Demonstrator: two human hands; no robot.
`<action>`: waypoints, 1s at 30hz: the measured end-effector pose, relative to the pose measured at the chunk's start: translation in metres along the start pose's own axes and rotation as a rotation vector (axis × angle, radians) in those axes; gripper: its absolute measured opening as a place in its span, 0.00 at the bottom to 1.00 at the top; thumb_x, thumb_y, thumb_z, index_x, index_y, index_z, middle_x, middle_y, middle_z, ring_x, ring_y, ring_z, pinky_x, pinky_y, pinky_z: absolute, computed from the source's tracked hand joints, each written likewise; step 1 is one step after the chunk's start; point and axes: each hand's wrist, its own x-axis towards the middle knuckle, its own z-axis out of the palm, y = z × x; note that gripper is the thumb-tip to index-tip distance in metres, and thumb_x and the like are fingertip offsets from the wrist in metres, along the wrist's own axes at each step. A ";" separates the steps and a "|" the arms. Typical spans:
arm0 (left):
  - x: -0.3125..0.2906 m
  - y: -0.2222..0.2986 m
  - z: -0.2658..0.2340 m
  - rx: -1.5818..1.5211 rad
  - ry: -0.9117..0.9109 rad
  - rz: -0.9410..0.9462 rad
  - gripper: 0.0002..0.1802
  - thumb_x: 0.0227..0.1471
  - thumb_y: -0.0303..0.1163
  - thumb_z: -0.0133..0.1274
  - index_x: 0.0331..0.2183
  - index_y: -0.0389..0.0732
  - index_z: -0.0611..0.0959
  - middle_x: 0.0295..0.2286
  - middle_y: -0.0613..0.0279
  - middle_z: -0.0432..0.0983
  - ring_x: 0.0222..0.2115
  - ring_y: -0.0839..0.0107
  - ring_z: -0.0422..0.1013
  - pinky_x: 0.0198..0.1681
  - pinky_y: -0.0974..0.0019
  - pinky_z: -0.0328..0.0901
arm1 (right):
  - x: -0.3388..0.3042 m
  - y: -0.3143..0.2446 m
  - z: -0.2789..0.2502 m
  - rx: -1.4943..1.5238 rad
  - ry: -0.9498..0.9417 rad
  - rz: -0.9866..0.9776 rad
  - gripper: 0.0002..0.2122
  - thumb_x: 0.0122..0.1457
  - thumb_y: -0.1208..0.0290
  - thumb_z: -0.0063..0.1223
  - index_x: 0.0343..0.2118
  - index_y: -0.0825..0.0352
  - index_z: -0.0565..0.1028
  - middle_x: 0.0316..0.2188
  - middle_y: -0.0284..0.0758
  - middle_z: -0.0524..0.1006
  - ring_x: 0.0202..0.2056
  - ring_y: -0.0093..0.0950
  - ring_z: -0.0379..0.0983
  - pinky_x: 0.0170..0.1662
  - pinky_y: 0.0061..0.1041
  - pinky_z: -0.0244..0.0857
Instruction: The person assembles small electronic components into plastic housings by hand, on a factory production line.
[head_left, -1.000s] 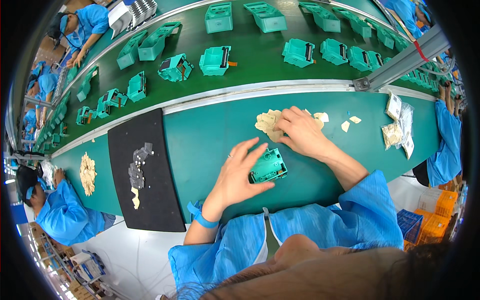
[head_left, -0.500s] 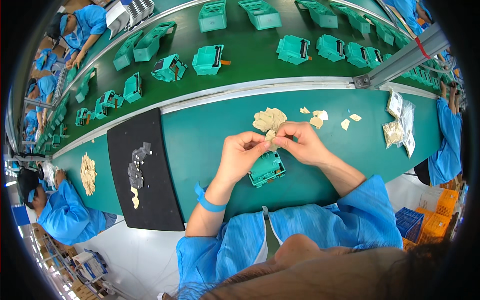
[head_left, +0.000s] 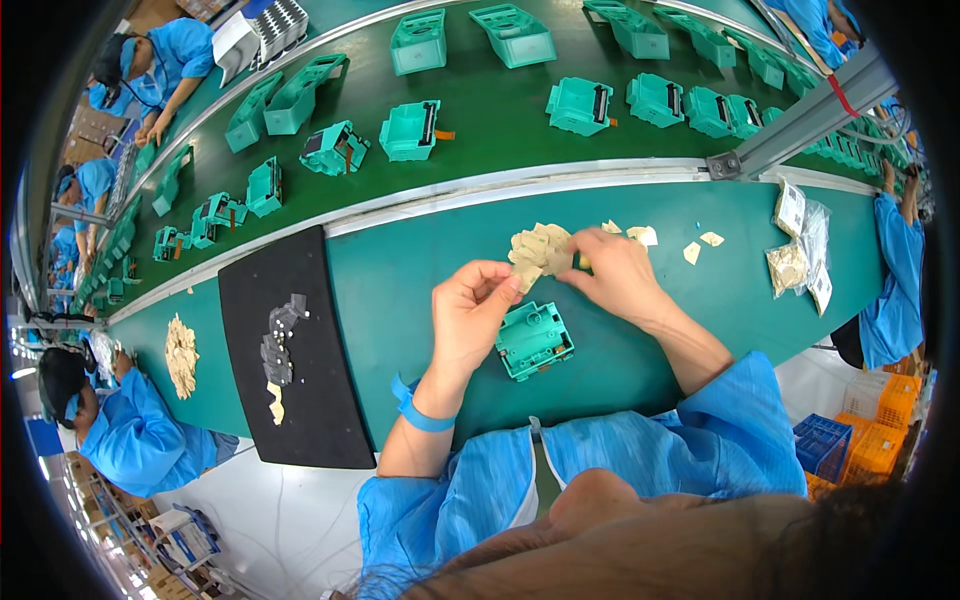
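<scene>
Green table by the belt. My left hand and right hand, just now together, have parted: left pinches a cream piece, right's grip unclear at the cream pile; green casing uncovered, nearer me.

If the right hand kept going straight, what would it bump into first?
Probably the pile of cream-coloured pieces, just past the fingertips of the right hand. I can't tell whether they're already touching.
</scene>
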 end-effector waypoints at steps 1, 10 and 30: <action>-0.001 -0.004 -0.002 0.059 -0.007 0.058 0.05 0.50 0.18 0.53 0.33 0.31 0.77 0.26 0.59 0.76 0.27 0.75 0.73 0.33 0.74 0.70 | 0.000 -0.005 -0.004 0.004 0.000 -0.005 0.10 0.48 0.71 0.61 0.31 0.67 0.74 0.23 0.33 0.73 0.21 0.28 0.70 0.22 0.27 0.62; -0.013 0.005 0.015 0.160 -0.050 0.136 0.09 0.47 0.17 0.55 0.34 0.32 0.79 0.28 0.60 0.77 0.29 0.76 0.73 0.33 0.74 0.70 | -0.001 -0.033 -0.031 0.661 -0.167 0.013 0.07 0.47 0.76 0.59 0.31 0.66 0.74 0.34 0.35 0.74 0.24 0.30 0.71 0.23 0.26 0.64; -0.025 0.011 0.023 0.868 -0.109 0.561 0.06 0.44 0.17 0.53 0.29 0.33 0.81 0.22 0.54 0.76 0.20 0.71 0.74 0.25 0.73 0.68 | -0.019 -0.050 -0.022 -0.081 0.292 -0.421 0.04 0.39 0.77 0.55 0.21 0.67 0.72 0.21 0.31 0.68 0.21 0.26 0.68 0.18 0.24 0.62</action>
